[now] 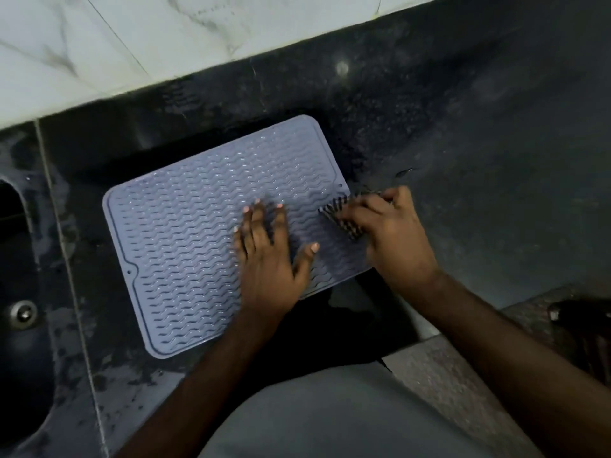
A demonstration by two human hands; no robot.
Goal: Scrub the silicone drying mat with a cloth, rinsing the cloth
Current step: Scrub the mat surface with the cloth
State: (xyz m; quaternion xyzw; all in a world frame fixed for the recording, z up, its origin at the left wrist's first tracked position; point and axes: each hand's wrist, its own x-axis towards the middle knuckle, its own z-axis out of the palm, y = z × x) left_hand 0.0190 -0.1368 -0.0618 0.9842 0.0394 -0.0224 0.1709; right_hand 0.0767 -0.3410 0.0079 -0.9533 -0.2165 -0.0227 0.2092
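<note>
Mat [185, 233] flat on dark counter [463, 143], skewed, far right corner toward the wall [132, 44], left edge near the sink [20, 259]. Left hand [267, 259] pressed flat on the mat's right half, fingers straight and spread, gripping nothing. Right hand [390, 236] at the mat's right edge, fingers curled over a striped cloth [340, 216], blurred. Cloth lies on the mat beside its right rim. Mat's left half bare. Wide bare counter right of the mat; near edge of the mat close to the counter's front edge.

mat [185, 239] on counter [463, 160], sink [20, 292] left of it
</note>
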